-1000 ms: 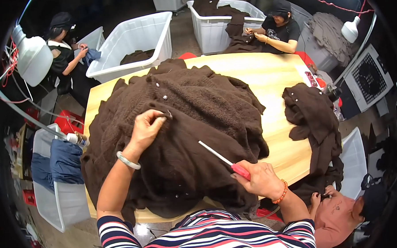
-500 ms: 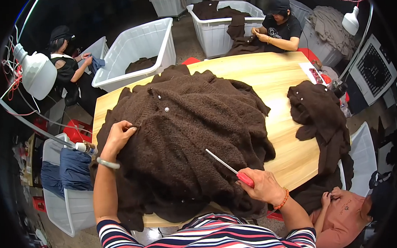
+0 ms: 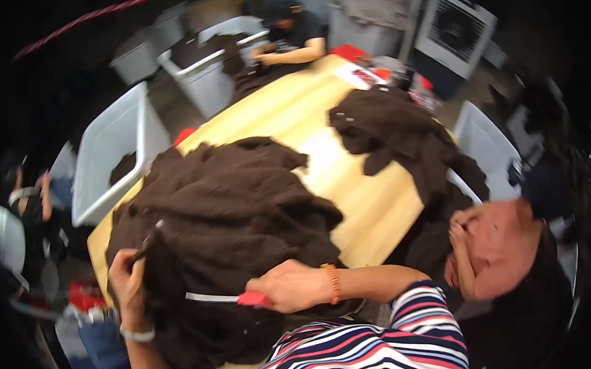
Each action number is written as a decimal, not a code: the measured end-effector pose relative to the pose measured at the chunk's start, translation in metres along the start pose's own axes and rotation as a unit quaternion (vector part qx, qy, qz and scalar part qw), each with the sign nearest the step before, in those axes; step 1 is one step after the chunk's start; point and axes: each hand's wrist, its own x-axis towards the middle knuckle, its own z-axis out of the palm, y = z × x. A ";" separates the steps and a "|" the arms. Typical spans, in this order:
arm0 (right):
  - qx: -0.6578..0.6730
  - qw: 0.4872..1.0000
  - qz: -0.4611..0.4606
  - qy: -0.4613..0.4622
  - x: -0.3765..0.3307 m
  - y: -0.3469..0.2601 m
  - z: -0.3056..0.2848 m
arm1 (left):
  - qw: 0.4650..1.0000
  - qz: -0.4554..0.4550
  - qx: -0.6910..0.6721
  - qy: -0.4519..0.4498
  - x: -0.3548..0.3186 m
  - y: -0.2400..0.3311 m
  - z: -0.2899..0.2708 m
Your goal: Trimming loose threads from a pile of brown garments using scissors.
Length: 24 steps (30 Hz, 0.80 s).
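A heap of dark brown knitted garment [image 3: 230,194] spreads over the near left of the table, with a shiny button [image 3: 159,224] on it. My left hand [image 3: 126,274] is closed in a pinch on a lifted edge of this knit, close to the button. In my right hand [image 3: 293,287] is a red-handled tool [image 3: 254,298] with a slim, straight metal shaft, blurred by motion. The shaft points left across the knit, toward my left hand. The tool's tip is too smeared to make out.
More brown knitwear [image 3: 398,124] hangs off the right edge of the wooden table [image 3: 376,214]. A co-worker in pink [image 3: 496,248] sits close at right; another [image 3: 296,39] handles cloth at the far side. White bins [image 3: 103,153] stand around, and a fan unit [image 3: 453,29] is behind.
The view has swung toward the right. My right hand has brought the tool closer to my left hand, its shaft now nearly level. My left hand now lifts the knit edge.
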 end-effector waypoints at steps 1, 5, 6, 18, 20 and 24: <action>-0.005 0.999 -0.039 0.011 0.002 0.006 0.014 | 1.000 0.010 -0.015 0.006 -0.002 0.015 -0.002; 0.036 0.997 -0.057 -0.040 -0.007 0.005 0.021 | 0.979 0.108 -0.164 -0.049 -0.012 0.126 0.049; 0.017 0.998 -0.052 -0.040 -0.011 0.007 0.017 | 0.971 0.145 -0.179 -0.057 -0.015 0.143 0.063; -0.292 0.905 0.121 0.284 -0.112 0.180 -0.190 | 0.844 0.483 -0.191 -0.137 0.035 0.232 0.241; -0.633 0.709 0.124 0.283 -0.192 0.240 -0.243 | 0.883 0.409 -0.217 -0.077 0.063 0.236 0.315; -0.480 0.770 0.286 0.308 -0.265 0.367 -0.263 | 0.908 0.256 -0.282 -0.173 0.045 0.198 0.380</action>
